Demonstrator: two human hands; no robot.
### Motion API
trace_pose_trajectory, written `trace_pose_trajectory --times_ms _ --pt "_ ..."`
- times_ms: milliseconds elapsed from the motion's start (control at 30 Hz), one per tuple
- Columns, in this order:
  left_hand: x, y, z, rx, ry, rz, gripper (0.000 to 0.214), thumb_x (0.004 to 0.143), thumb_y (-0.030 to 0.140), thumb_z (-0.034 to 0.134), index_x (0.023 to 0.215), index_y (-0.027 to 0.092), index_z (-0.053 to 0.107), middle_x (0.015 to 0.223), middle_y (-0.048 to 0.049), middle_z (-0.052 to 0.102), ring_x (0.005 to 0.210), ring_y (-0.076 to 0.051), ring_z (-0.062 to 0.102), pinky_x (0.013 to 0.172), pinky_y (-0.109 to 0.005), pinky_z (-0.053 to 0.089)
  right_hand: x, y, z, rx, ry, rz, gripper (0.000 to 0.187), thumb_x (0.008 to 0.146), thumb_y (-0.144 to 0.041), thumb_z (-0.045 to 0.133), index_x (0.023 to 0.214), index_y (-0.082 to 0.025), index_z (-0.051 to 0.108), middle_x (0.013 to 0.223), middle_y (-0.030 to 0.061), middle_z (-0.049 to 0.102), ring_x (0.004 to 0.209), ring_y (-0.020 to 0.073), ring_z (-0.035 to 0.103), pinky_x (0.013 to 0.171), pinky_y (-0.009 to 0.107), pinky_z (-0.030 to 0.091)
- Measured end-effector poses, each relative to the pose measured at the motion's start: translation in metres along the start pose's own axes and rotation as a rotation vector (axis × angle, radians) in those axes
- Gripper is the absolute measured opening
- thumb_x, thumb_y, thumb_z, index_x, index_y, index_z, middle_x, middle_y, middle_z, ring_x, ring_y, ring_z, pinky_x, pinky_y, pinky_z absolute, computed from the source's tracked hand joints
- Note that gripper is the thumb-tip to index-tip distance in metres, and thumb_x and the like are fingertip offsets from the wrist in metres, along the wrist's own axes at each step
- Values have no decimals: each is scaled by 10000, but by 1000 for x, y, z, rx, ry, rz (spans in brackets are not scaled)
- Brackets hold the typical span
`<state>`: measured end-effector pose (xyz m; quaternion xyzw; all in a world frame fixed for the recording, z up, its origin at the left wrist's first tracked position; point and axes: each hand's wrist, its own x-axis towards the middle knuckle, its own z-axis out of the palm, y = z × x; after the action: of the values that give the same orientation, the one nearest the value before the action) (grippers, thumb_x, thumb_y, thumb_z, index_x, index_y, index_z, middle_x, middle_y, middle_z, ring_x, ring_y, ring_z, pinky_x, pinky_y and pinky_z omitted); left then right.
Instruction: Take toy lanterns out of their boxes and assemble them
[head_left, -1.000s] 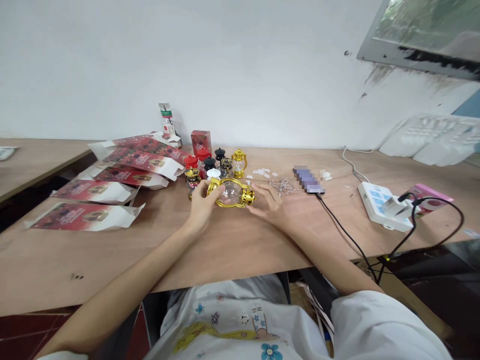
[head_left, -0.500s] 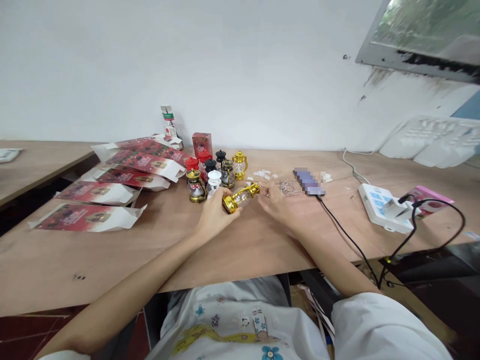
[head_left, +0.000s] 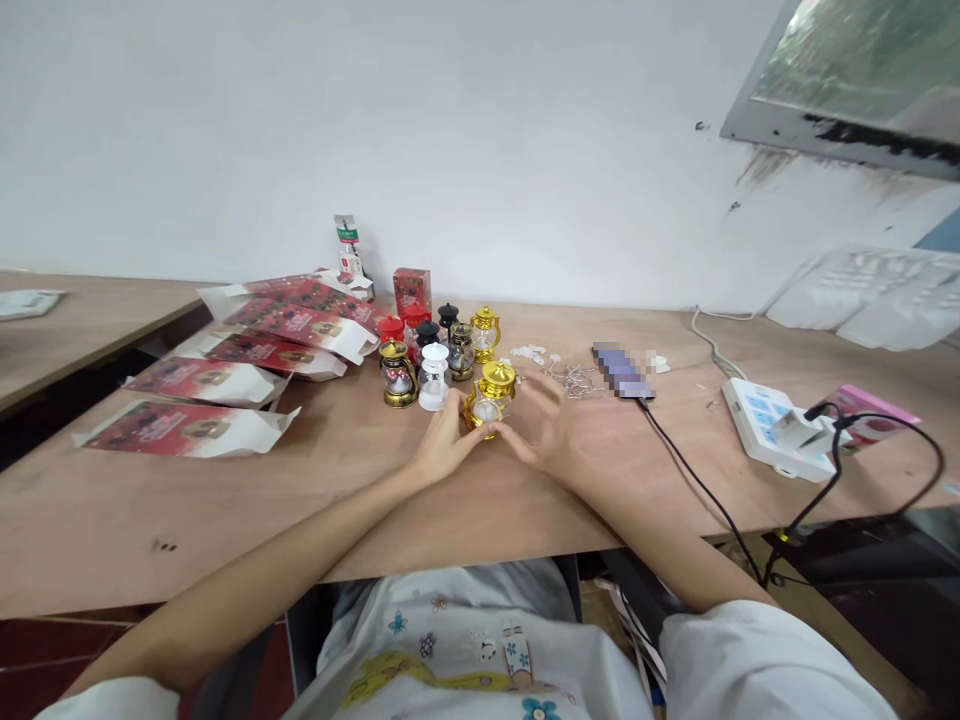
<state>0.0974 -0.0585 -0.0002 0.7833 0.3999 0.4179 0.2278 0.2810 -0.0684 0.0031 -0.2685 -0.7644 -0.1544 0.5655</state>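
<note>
A shiny gold mini lantern (head_left: 491, 398) with a clear body stands upright in front of me. My left hand (head_left: 444, 440) grips its lower left side, thumb along the base. On the other side my right hand (head_left: 546, 425) curves around with fingers and thumb apart; its thumb tip is near the base, and whether it touches cannot be told. Just behind and left is a white lantern (head_left: 434, 378). Beside that stand a bronze-coloured lantern (head_left: 397, 375), another bronze one (head_left: 460, 352), red and black lanterns, and a second gold lantern (head_left: 485, 335).
Flattened red printed boxes (head_left: 187, 428) overlap on the left, and an upright red box (head_left: 412, 292) stands behind the lanterns. Small white pieces (head_left: 529, 354) and thin wires (head_left: 577, 380) lie right of them. A phone (head_left: 619, 370) with a black cable and a white power strip (head_left: 776, 425) are farther right.
The gold lantern has gone from tilted in my left hand to upright. My right hand's fingers have spread around its right side. The view has shifted slightly.
</note>
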Motion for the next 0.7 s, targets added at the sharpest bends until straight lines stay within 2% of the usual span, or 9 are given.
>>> trace_pose_trajectory --times_ms 33,100,200,267,367,467,567,633,700 --pt "0 0 -1 -13 -11 30 313 816 465 533 847 212 351 821 -3 500 729 -153 485 641 -273 399 0 1 1 74 -20 129 802 759 -366 693 1414 -265 242 1384 148 403 1261 283 449 1003 496 441" --pt "-1 1 -2 -19 -45 68 328 823 481 534 882 206 367 859 -18 528 759 -162 509 665 -283 418 -1 2 1 265 -172 339 873 736 -442 700 1424 -236 202 1426 162 355 1307 289 405 1047 497 397" --pt "-2 4 -5 49 -114 87 322 849 479 507 943 191 399 894 -45 574 781 -184 557 676 -305 446 -2 4 2 433 -378 539 783 728 -465 698 1360 -219 306 1329 135 487 1229 262 494 1022 450 421" --pt "-1 8 -9 175 -146 155 368 854 471 503 1036 161 426 979 -96 601 872 -225 587 729 -344 468 -3 5 2 418 -373 634 689 698 -468 719 1260 -203 419 1218 115 572 1143 257 551 988 437 440" --pt "6 15 -25 454 -121 360 493 833 436 537 1191 113 429 1160 -177 582 1079 -293 552 875 -419 448 -2 7 3 329 -296 739 569 699 -466 707 1150 -190 497 1108 94 624 1032 245 594 923 419 466" --pt "19 22 -64 664 -22 494 367 854 291 468 1189 141 485 1152 -142 616 1087 -267 560 924 -417 420 2 10 2 225 -313 813 534 705 -465 692 1123 -183 517 1081 92 635 985 246 601 879 417 472" --pt "33 17 -122 824 89 378 418 801 214 456 1214 165 494 1173 -121 615 1117 -276 535 936 -441 399 5 14 3 145 -393 885 533 687 -462 700 1101 -171 532 1054 97 641 962 254 603 851 422 471" --pt "41 2 -160 952 -9 282 533 737 199 489 1270 185 476 1313 -124 534 1249 -330 426 998 -513 324 4 17 6 120 -440 901 550 678 -462 704 1114 -175 530 1060 94 637 964 255 600 848 427 469" --pt "49 -22 -188 1033 -150 173 648 687 206 526 1329 214 436 1413 -117 444 1323 -362 334 1053 -580 207 1 20 8 101 -452 874 601 667 -464 711 1161 -191 506 1114 95 614 1005 258 582 875 439 458"
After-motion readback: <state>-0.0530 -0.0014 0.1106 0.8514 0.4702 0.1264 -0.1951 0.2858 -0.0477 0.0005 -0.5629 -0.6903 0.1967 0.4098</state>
